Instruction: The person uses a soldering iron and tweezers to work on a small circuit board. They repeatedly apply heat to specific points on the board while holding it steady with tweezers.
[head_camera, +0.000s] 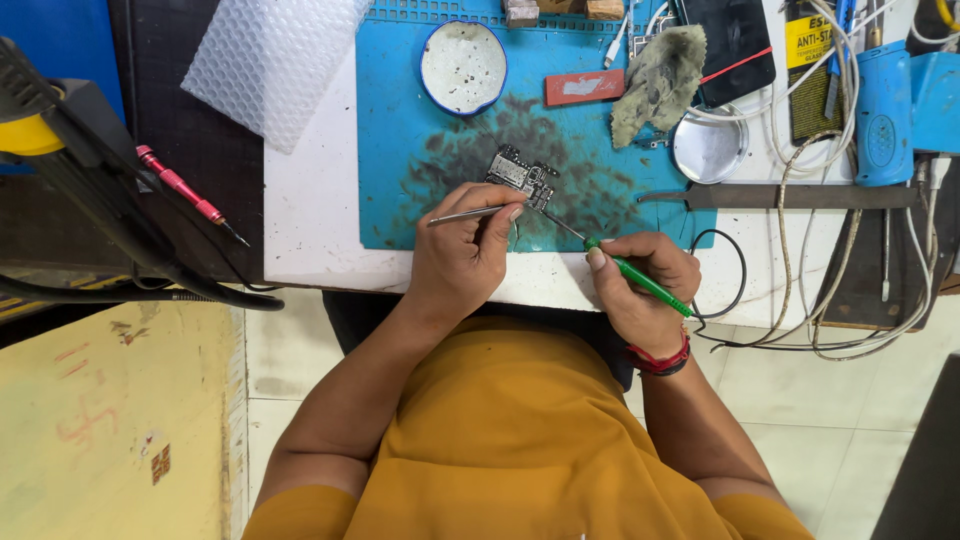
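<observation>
My left hand (462, 255) fingers pinch metal tweezers (465, 214) at the circuit board (522, 177). Right hand (640, 285) fingers grip green screwdriver (640, 282), tip on board, over blue mat (400, 130).

We see the left hand (462, 255) pinching metal tweezers (466, 213) whose tips reach a small circuit board (521, 177) lying on the stained blue work mat (400, 120). The right hand (642, 285) grips a green-handled screwdriver (640, 280), its thin tip pointing at the board's lower edge. Above the board sit a round white dish (463, 66), a red flat bar (584, 88), a grey cloth (657, 80) and a shiny metal lid (709, 148). A red pen-like tool (185, 192) lies on the dark surface at left, beside bubble wrap (268, 62).
</observation>
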